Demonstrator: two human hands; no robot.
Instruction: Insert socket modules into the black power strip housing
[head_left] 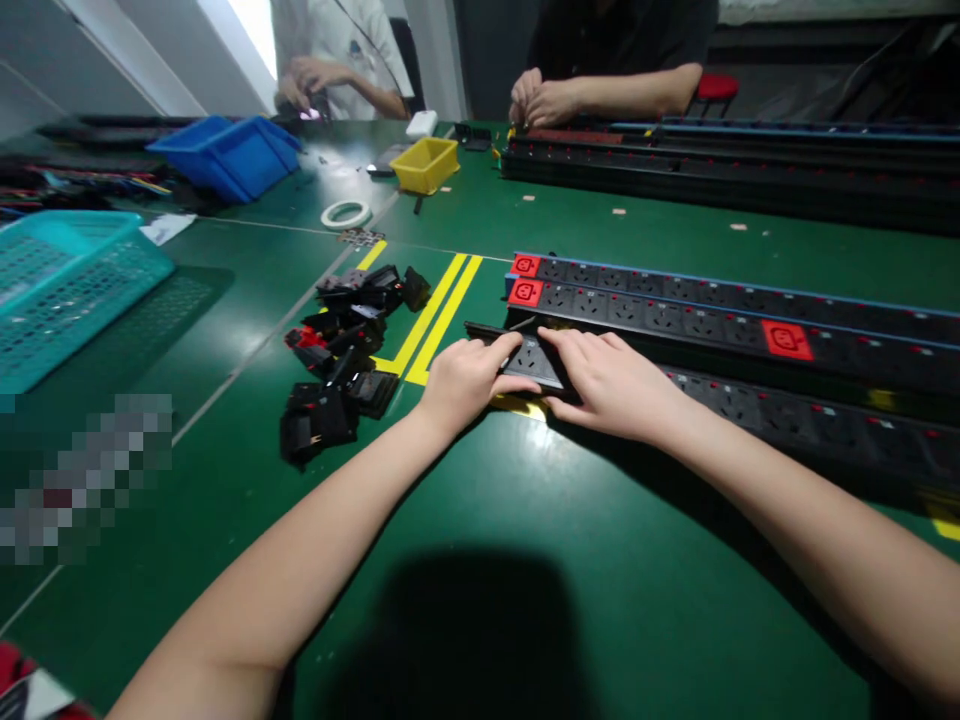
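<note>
Both my hands are at the near end of a long black power strip (727,402), the closest of several lying side by side. My left hand (461,380) pinches the strip's end, its thumb on the top face by a socket and its fingers at the near side. My right hand (611,385) grips the strip just right of that socket, thumb and fingers across its width. A thin black piece (484,330) sticks out beyond the left fingers; its kind is unclear. Behind lie two more power strips (660,318) with red end sockets.
A pile of black plastic parts (349,345) lies left of my hands, beside yellow tape lines (439,315). Farther off are a teal basket (82,290), a blue bin (225,160), a yellow bin (425,165) and a tape roll (346,215). Two people work across the table.
</note>
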